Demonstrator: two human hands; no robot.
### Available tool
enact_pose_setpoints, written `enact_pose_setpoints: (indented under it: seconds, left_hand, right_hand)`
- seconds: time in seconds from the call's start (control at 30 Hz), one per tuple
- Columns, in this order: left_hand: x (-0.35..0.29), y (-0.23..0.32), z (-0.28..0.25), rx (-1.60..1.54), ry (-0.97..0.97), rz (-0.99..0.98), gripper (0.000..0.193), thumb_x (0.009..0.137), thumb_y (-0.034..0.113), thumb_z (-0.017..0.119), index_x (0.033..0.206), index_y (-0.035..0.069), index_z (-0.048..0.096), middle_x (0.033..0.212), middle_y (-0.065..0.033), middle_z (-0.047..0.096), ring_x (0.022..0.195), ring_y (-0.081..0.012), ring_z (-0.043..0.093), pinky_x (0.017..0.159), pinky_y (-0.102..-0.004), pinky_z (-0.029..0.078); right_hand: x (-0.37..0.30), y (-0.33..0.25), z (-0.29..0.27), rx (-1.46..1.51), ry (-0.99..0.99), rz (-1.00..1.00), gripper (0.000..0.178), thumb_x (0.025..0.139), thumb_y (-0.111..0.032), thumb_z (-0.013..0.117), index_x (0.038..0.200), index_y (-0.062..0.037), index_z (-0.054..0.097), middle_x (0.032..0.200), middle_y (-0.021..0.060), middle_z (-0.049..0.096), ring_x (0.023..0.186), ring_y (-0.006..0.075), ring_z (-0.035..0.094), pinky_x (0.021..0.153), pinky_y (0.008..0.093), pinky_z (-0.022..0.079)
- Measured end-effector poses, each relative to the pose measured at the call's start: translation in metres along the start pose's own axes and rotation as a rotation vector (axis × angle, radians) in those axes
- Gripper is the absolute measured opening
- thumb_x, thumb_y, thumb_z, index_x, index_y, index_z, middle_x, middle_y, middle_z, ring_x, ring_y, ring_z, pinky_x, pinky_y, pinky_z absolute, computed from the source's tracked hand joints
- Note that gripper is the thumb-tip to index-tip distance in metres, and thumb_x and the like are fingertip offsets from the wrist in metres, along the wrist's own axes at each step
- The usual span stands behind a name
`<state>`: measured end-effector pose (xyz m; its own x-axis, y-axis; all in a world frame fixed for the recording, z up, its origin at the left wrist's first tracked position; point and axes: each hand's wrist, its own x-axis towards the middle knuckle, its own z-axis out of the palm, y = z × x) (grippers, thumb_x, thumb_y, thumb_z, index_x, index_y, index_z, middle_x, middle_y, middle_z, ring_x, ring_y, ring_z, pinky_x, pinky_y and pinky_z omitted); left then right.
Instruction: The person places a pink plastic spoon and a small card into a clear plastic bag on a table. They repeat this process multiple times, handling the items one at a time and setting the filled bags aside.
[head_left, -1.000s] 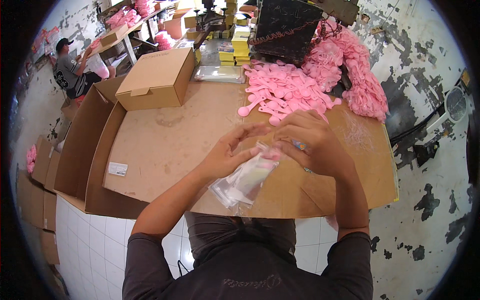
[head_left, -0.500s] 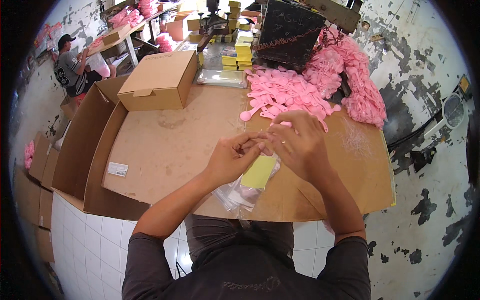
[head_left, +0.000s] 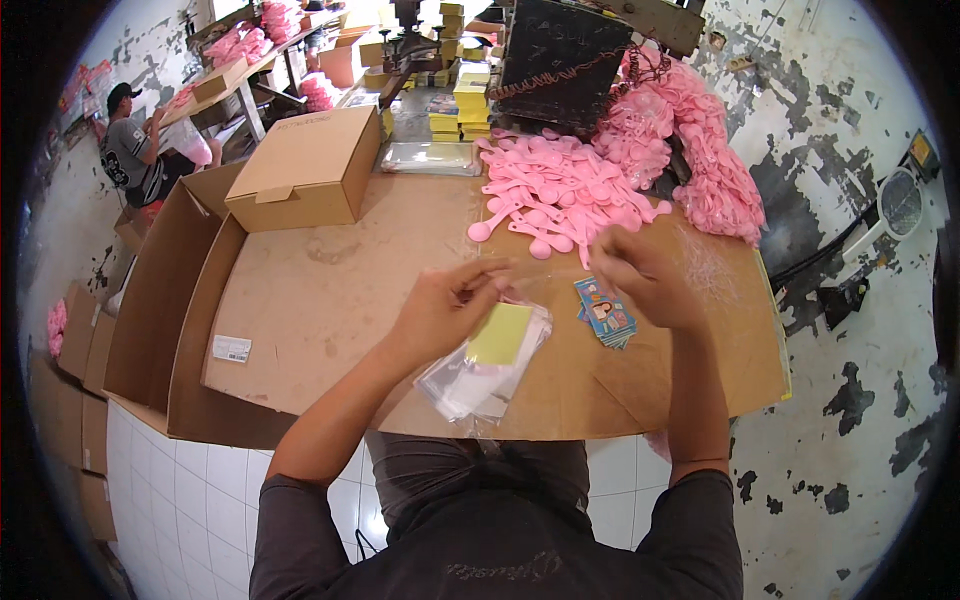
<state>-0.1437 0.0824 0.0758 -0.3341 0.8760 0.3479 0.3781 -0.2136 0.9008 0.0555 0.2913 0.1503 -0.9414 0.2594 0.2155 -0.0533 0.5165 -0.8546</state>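
Note:
My left hand (head_left: pixel 452 308) pinches the top of a clear plastic bag (head_left: pixel 537 335) with a plain yellow-green card (head_left: pixel 500 335) in it. Beneath it, more clear bags (head_left: pixel 465 392) lie stacked near the table's front edge. My right hand (head_left: pixel 645 278) is raised to the right, fingers curled and slightly blurred. A faint, thin clear strip (head_left: pixel 555 271) seems to run between both hands, its right end in my right fingers. Under my right hand sits a small stack of colourful printed cards (head_left: pixel 606 316). Just beyond is a heap of pink plastic spoons (head_left: pixel 560 190).
Thin clear scraps (head_left: pixel 712 275) lie at the table's right. A closed cardboard box (head_left: pixel 300 170) stands at the back left beside an open carton (head_left: pixel 170 310). Bagged pink spoons (head_left: pixel 715 170) and a black box (head_left: pixel 560 65) are behind. Another person (head_left: pixel 130 150) sits far left.
My right hand has moved right, away from my left hand, uncovering the printed cards. The left hand has shifted slightly left and keeps its pinch on the bag.

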Motion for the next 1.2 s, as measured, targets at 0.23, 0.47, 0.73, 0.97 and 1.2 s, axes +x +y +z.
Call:
enact_pose_setpoints:
  seconds: [0.23,0.47,0.73,0.97,1.2]
  left_hand:
    - [0.003,0.002,-0.01,-0.351,0.015,-0.113,0.039,0.105,0.003,0.057,0.143,-0.004,0.054,0.116,-0.0182,0.074,0.107,-0.019,0.072,0.093,-0.0308,0.058]
    - [0.01,-0.007,-0.006,-0.305,0.054,-0.098,0.042,0.103,0.001,0.059,0.144,-0.006,0.052,0.117,-0.0205,0.073,0.106,-0.021,0.073,0.093,-0.0311,0.059]
    - [0.009,0.008,0.011,-0.308,0.088,-0.057,0.037,0.104,0.003,0.059,0.141,-0.005,0.055,0.113,-0.0168,0.075,0.107,-0.0173,0.071,0.093,-0.0303,0.057]
    - [0.007,0.009,0.006,-0.274,0.095,-0.072,0.037,0.104,0.006,0.062,0.139,-0.004,0.056,0.111,-0.0137,0.075,0.106,-0.0155,0.07,0.093,-0.03,0.056]
    - [0.002,-0.015,-0.001,-0.317,-0.046,-0.261,0.031,0.1,0.011,0.07,0.128,-0.003,0.067,0.113,-0.0108,0.075,0.103,-0.0146,0.071,0.09,-0.0308,0.06]
  right_hand:
    - [-0.104,0.115,-0.167,0.646,0.378,-0.042,0.007,0.097,-0.007,0.063,0.102,-0.0029,0.063,0.082,0.0066,0.064,0.073,0.0152,0.064,0.067,0.0273,0.052]
    - [-0.159,0.175,-0.203,-1.392,0.779,0.584,0.046,0.086,0.009,0.055,0.13,-0.0045,0.063,0.132,0.0192,0.061,0.122,0.0298,0.06,0.108,0.0377,0.045]
    - [-0.039,0.053,-0.009,-0.153,0.253,0.116,0.033,0.1,-0.012,0.064,0.132,-0.0044,0.064,0.11,0.006,0.069,0.092,0.013,0.062,0.084,0.0309,0.052]
    - [0.009,0.031,0.066,0.357,-0.026,-0.001,0.032,0.097,-0.004,0.069,0.128,-0.0002,0.06,0.101,0.0032,0.067,0.092,0.0092,0.064,0.081,0.025,0.052]
    - [0.007,0.042,0.064,0.438,0.038,0.092,0.021,0.098,-0.003,0.069,0.118,0.002,0.065,0.102,0.0034,0.069,0.095,0.0097,0.065,0.085,0.0255,0.053]
